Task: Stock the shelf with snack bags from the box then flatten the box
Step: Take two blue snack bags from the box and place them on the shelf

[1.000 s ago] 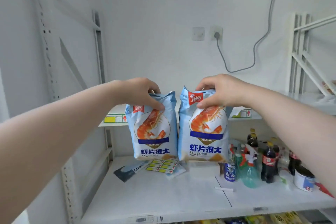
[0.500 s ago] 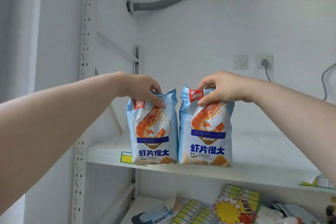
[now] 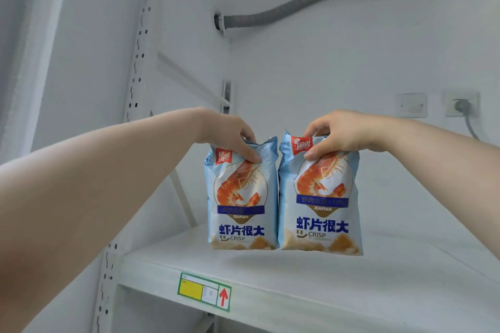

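Partly, the top seams of both snack bags are covered. The left hand [image 3: 230, 134] pinches the left bag [image 3: 242, 197] at its crimped top, thumb in front and the other fingers curled out of sight behind. The right hand [image 3: 338, 135] grips the right bag [image 3: 320, 197] likewise. Both bags hang upright, side edges touching, over the white shelf [image 3: 297, 278]; whether their bottoms rest on it I cannot tell. They are glossy, pillow-shaped blue film printed with an orange prawn. The shelf is smooth and flat, and its green-edged label [image 3: 204, 290] has print too small to read.
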